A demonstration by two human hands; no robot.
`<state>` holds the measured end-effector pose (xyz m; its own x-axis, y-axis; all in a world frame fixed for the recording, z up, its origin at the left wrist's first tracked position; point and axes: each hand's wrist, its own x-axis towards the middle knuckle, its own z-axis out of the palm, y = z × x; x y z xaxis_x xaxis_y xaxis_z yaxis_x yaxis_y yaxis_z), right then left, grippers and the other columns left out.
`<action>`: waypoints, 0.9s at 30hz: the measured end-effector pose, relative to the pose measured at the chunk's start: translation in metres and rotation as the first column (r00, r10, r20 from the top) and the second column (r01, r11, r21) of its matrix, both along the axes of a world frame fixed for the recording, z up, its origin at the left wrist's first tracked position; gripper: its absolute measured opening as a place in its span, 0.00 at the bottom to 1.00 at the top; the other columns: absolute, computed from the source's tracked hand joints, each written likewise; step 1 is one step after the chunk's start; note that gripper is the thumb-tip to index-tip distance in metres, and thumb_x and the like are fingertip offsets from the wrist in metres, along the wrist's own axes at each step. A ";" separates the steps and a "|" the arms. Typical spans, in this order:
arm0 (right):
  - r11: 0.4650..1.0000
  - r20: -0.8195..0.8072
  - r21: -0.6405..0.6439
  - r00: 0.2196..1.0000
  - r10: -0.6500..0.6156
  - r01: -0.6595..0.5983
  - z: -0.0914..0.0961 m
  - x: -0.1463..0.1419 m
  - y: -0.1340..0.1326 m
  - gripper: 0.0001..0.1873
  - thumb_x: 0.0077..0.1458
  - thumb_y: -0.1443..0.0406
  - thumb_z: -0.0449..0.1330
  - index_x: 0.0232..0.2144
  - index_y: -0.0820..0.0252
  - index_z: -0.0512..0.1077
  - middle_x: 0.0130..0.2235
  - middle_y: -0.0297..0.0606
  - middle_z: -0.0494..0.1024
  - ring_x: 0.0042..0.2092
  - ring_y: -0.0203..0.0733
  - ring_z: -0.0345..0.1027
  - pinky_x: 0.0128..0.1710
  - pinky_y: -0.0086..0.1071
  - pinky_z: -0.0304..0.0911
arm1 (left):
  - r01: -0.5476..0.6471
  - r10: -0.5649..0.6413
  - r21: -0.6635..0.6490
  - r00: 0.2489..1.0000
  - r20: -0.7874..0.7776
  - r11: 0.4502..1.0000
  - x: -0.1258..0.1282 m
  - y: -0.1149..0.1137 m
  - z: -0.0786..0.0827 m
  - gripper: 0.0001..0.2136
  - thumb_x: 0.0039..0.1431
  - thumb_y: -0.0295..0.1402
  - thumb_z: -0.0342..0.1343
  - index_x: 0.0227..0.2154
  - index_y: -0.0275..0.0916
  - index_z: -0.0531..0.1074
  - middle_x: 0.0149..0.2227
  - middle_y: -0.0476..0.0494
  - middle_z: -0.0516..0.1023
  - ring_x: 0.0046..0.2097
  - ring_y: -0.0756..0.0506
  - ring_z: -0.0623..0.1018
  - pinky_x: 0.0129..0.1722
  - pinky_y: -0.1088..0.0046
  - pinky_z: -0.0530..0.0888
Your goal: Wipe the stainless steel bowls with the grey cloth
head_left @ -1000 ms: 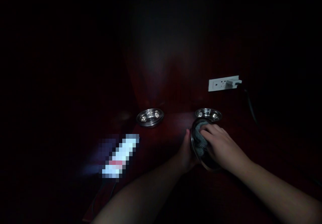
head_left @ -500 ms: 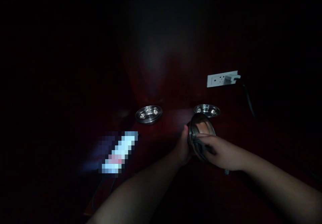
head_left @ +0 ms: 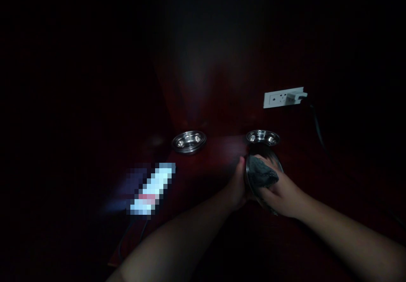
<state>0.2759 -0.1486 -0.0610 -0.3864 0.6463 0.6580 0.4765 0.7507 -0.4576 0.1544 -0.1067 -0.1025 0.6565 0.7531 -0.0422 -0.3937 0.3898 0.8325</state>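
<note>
A shiny metal bowl (head_left: 260, 150) is tilted up on its side between my hands. My left hand (head_left: 238, 191) grips its left edge, thumb at the rim and the other fingers hidden behind it. In my right hand (head_left: 281, 193) is a dark grey-green cloth (head_left: 261, 172), pressed against the side of the bowl facing me. Just behind stands another metal bowl (head_left: 263, 137). To the left is a stack of similar metal bowls (head_left: 189, 141).
A lit, pixelated screen (head_left: 152, 191) with a cable lies at the left of the dark red table (head_left: 218, 157). On the back wall is a white socket panel (head_left: 283, 97) with a plug and a dark cord (head_left: 318, 125). Much of the surroundings is too dark to make out.
My right hand has turned and moved across the bowl, so the cloth now shows broadly on it. The whole view has shifted slightly.
</note>
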 end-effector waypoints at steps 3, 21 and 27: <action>0.990 0.059 0.075 0.991 -0.123 0.119 0.003 0.001 0.003 0.10 0.49 0.73 0.54 0.35 0.57 0.64 0.39 0.42 0.70 0.41 0.47 0.66 0.42 0.42 0.67 | 0.007 -0.007 -0.011 0.998 -0.064 1.000 0.001 -0.002 0.001 0.42 0.53 0.67 0.37 0.52 0.36 0.72 0.44 0.32 0.80 0.48 0.33 0.77 0.51 0.48 0.68; 0.936 0.431 -0.075 0.857 -0.281 0.344 -0.003 0.012 0.009 0.07 0.52 0.70 0.54 0.35 0.58 0.70 0.37 0.43 0.74 0.41 0.48 0.70 0.42 0.40 0.66 | -0.160 0.168 0.118 0.984 -0.063 0.980 0.003 0.007 -0.006 0.33 0.55 0.61 0.46 0.45 0.35 0.75 0.41 0.37 0.81 0.46 0.38 0.79 0.51 0.56 0.70; 0.934 0.433 -0.208 0.884 -0.178 0.290 0.002 0.011 0.005 0.10 0.48 0.70 0.55 0.35 0.58 0.71 0.36 0.41 0.78 0.38 0.46 0.73 0.39 0.37 0.67 | -0.207 0.209 0.214 0.978 0.017 0.955 0.002 0.004 -0.004 0.30 0.56 0.58 0.48 0.48 0.37 0.74 0.47 0.38 0.79 0.53 0.39 0.76 0.57 0.59 0.66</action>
<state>0.2867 -0.1435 -0.0588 -0.3960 0.8760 0.2752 0.8067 0.4751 -0.3514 0.1569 -0.1023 -0.1070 0.4845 0.8650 0.1305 -0.4419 0.1133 0.8899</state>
